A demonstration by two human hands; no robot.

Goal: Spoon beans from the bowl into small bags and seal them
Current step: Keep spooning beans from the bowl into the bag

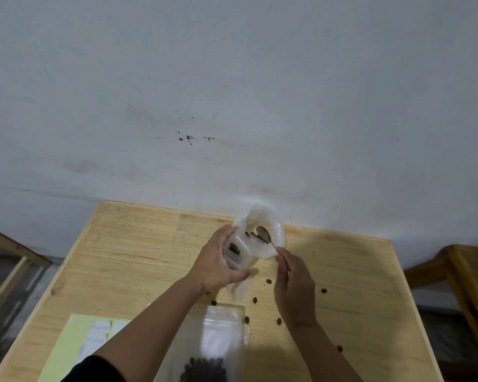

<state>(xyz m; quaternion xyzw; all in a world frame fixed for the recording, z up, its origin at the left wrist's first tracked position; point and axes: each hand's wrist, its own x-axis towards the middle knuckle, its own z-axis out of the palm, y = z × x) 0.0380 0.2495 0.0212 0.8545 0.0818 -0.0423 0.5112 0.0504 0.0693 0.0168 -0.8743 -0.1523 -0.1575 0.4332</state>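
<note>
At the bottom centre of the frame a filled bag (207,351) lies flat on the table (138,244), dark beans showing through its lower end. Left of it, in the lower left, sits a pale green sheet (64,351) with white labels (98,333) on it. My left forearm crosses above both.

My left hand (218,263) is in the middle of the frame, fingers and thumb curled around a small clear bag (236,252) whose mouth is held open; a few beans lie inside it, and its lower end hangs down past my thumb toward the table.

Just right of that, touching the small bag, is the white bowl (271,238), tilted toward me at the table's far edge, with beans in it. My right hand (294,288) pinches the handle of a spoon (264,234), and the spoon's head is inside the bowl among the beans.

Loose beans (268,281) are scattered on the wood between and below my hands. At the right edge stands a wooden chair (464,274).
</note>
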